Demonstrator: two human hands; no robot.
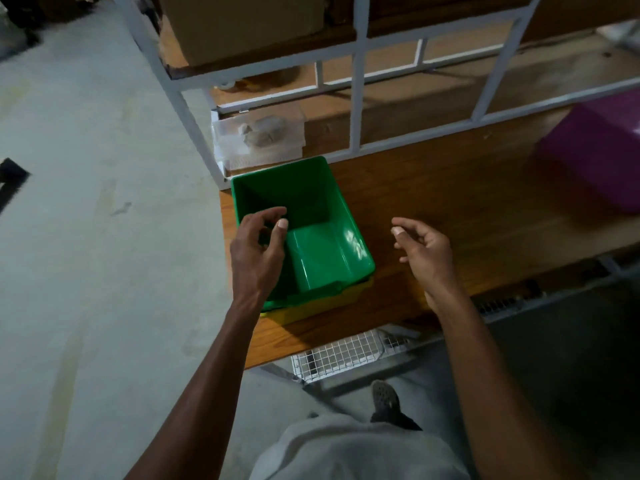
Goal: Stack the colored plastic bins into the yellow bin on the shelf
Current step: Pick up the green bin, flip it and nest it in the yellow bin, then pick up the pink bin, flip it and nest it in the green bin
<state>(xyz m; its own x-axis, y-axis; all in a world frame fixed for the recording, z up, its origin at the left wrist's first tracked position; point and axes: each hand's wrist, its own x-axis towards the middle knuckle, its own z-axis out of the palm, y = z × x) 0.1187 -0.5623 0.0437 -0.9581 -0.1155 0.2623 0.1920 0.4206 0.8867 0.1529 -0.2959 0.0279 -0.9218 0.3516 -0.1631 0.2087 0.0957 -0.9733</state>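
Note:
A green bin (318, 216) sits nested inside the yellow bin (311, 308), of which only the front rim shows, at the left end of the wooden shelf (450, 202). My left hand (258, 249) hovers over the green bin's left rim, fingers apart and holding nothing. To the right of the bins, my right hand (424, 249) hangs over the bare wood, fingers loosely curled and empty. A purple bin (595, 157) lies upside down at the shelf's right end, cut off by the frame edge.
White metal rack bars (356, 98) rise behind the bins. A clear plastic box (259, 136) stands just behind the green bin. Cardboard boxes (242, 26) fill the upper shelf. A wire grid (343, 356) lies below the shelf edge. Concrete floor spreads to the left.

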